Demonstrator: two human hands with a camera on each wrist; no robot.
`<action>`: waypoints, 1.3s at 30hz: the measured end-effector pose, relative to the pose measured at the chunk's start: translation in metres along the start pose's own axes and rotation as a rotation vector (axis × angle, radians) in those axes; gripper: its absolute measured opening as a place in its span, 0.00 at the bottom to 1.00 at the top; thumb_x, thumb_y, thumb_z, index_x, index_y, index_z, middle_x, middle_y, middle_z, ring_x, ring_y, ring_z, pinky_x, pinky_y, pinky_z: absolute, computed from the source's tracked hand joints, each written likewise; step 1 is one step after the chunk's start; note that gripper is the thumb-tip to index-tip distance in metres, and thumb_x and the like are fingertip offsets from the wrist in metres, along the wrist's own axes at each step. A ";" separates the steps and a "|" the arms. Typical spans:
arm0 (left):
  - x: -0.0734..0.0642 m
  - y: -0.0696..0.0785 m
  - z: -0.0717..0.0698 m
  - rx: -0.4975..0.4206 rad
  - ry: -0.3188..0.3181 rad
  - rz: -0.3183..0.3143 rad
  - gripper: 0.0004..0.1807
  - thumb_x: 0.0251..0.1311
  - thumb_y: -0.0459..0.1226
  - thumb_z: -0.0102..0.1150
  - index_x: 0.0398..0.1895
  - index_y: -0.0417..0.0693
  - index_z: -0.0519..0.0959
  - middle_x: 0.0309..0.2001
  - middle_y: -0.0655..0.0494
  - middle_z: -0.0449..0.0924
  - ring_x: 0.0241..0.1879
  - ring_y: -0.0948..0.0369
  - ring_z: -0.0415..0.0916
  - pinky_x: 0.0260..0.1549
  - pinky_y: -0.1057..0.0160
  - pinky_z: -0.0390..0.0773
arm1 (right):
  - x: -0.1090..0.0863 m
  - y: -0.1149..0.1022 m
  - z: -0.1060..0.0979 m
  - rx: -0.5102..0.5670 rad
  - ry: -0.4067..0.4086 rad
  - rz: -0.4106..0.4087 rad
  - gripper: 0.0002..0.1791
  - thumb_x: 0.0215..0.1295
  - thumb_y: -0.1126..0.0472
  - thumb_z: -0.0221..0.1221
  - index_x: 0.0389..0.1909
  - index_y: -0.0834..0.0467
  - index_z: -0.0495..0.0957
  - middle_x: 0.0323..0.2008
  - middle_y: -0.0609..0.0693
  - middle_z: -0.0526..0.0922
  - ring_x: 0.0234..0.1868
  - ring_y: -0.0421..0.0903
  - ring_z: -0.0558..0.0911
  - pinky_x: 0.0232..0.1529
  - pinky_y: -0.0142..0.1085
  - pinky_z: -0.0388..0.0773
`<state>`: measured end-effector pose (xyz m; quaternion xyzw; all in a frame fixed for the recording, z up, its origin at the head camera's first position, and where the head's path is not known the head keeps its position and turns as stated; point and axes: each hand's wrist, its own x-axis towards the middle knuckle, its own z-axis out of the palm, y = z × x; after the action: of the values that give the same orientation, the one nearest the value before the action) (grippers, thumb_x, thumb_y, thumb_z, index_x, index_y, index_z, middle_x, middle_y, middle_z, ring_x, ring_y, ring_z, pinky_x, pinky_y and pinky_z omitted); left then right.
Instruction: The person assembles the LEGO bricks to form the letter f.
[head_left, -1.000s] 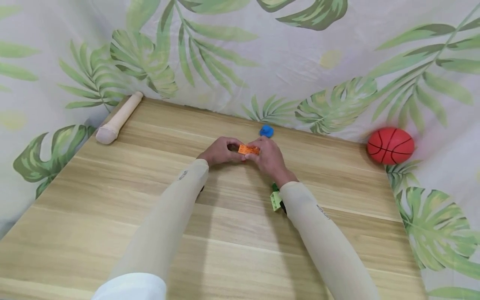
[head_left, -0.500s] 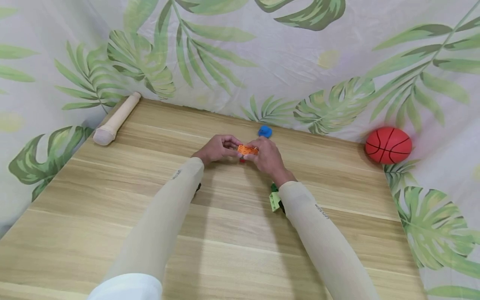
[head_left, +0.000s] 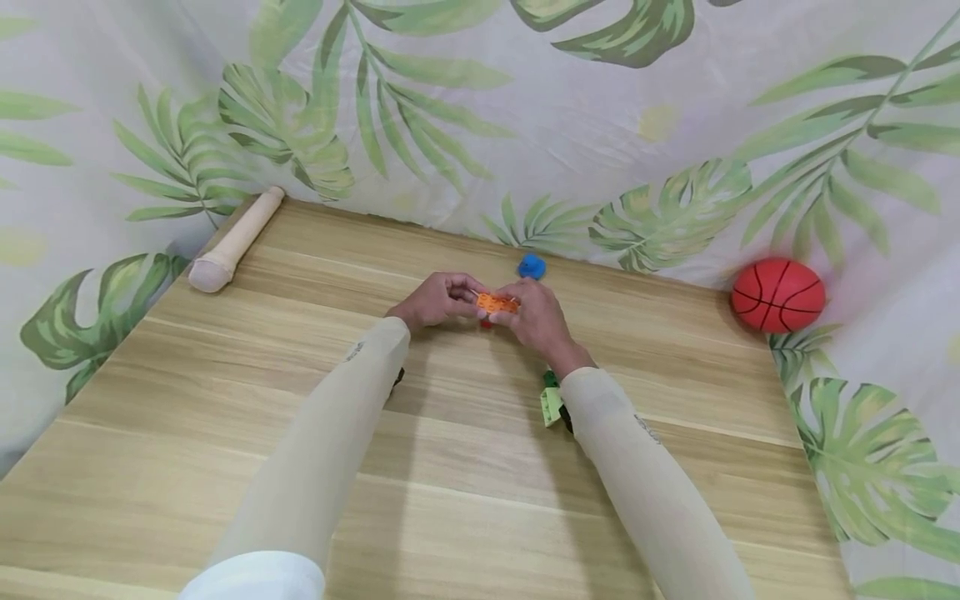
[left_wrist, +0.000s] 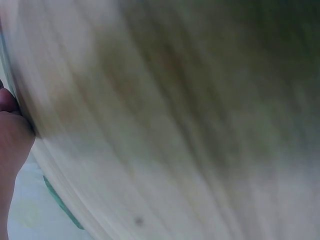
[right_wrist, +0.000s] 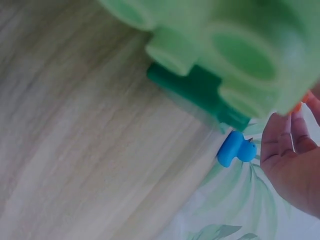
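Observation:
An orange toy building brick (head_left: 497,303) with studs on top is held between both hands, above the table in the head view. My right hand (head_left: 536,315) pinches its right end between thumb and fingers. On the left end, the thumb and curled fingers of my left hand (head_left: 437,300) hold the brick. A small red piece (head_left: 486,323) shows just under it, mostly hidden. Behind the right hand is a blue toy duck (head_left: 532,267), also seen in the right wrist view. The left wrist view catches only part of the left hand (left_wrist: 15,140) at its edge.
By the right wrist lie a light green brick (head_left: 551,407) and a dark green piece (head_left: 551,378). A beige microphone-shaped object (head_left: 238,237) lies at the back left of the wooden table (head_left: 225,400). A red ball (head_left: 778,294) sits at the back right corner, near the leaf-print cloth (head_left: 570,108).
My left hand has shifted slightly left and its fingers sit more spread by the brick. More of the red piece shows below. The right hand keeps nearly the same place.

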<state>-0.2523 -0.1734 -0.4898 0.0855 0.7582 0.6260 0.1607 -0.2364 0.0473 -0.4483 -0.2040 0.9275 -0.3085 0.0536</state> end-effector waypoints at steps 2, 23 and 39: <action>0.000 0.000 0.001 0.005 -0.003 -0.001 0.20 0.63 0.30 0.75 0.57 0.38 0.84 0.39 0.62 0.88 0.42 0.66 0.83 0.40 0.71 0.82 | -0.001 0.001 -0.001 0.000 -0.007 -0.003 0.23 0.67 0.59 0.74 0.61 0.60 0.87 0.60 0.56 0.86 0.62 0.54 0.81 0.65 0.50 0.80; -0.001 -0.002 0.000 0.001 -0.018 0.008 0.22 0.62 0.31 0.77 0.59 0.40 0.85 0.36 0.64 0.85 0.39 0.66 0.78 0.38 0.71 0.77 | -0.065 0.041 -0.046 0.000 -0.151 -0.046 0.21 0.76 0.62 0.65 0.65 0.65 0.80 0.60 0.63 0.84 0.60 0.60 0.84 0.63 0.56 0.81; -0.002 -0.002 -0.001 0.018 -0.003 0.027 0.20 0.63 0.31 0.76 0.58 0.40 0.85 0.37 0.63 0.86 0.41 0.66 0.80 0.40 0.71 0.80 | -0.116 0.054 -0.052 0.101 -0.295 -0.150 0.24 0.73 0.59 0.70 0.65 0.63 0.80 0.59 0.58 0.84 0.58 0.57 0.82 0.61 0.56 0.81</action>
<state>-0.2509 -0.1749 -0.4915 0.0979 0.7623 0.6212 0.1528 -0.1611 0.1630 -0.4419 -0.3128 0.8752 -0.3243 0.1763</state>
